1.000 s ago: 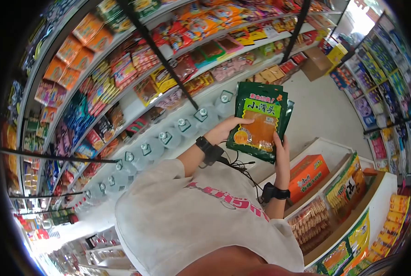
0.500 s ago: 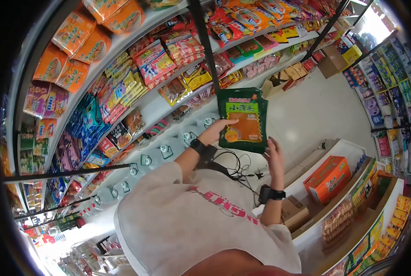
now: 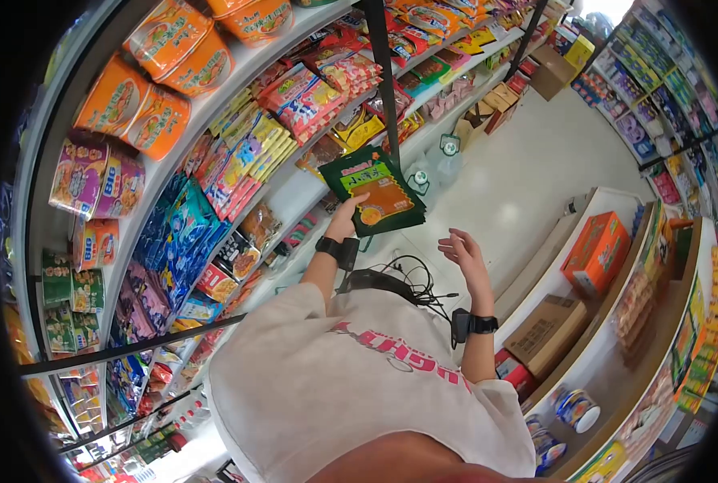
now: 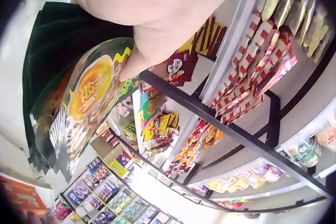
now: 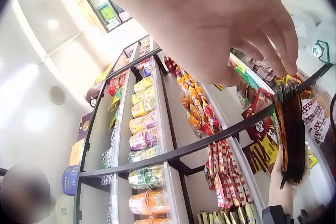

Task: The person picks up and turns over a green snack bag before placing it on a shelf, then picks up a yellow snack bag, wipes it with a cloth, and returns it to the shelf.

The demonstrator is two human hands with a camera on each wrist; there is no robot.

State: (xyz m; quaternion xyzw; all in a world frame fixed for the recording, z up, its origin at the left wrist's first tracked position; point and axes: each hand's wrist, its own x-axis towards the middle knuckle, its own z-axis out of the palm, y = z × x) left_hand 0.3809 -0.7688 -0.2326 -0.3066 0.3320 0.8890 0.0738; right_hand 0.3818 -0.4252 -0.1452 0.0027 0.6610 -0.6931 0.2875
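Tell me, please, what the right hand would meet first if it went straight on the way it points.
Probably the green packets in the left hand, which the right wrist view shows just ahead of the right hand, though depth is hard to judge.

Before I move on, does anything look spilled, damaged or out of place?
Nothing visibly spilled or damaged. The odd bit is the tangle of black cables between the forearms, by the white shirt: its loops look loose and untidy. The green packs in the left hand are slightly fanned, nothing strange.
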